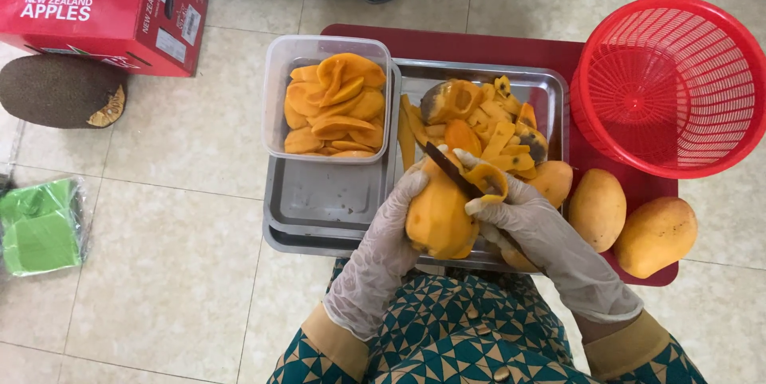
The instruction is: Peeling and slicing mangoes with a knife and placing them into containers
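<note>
My left hand (381, 242), in a thin clear glove, cups a partly peeled orange mango (437, 218) from the left. My right hand (536, 228), also gloved, grips a dark-bladed knife (452, 169) whose blade lies across the top of the mango, with a curl of peel by the thumb. Both hands hover over a steel tray (550, 97) that carries a heap of mango peels and pits (487, 125). A clear plastic box (279, 89) of mango slices sits on a second steel tray (319, 200) to the left.
Two whole mangoes (598, 208) (656, 235) lie on a dark red board (511, 47) to the right, below a red plastic basket (674, 85). A third mango (552, 182) peeks behind my right hand. A jackfruit (60, 90), a red cardboard box (104, 9) and green bagged items (40, 226) sit on the tiled floor.
</note>
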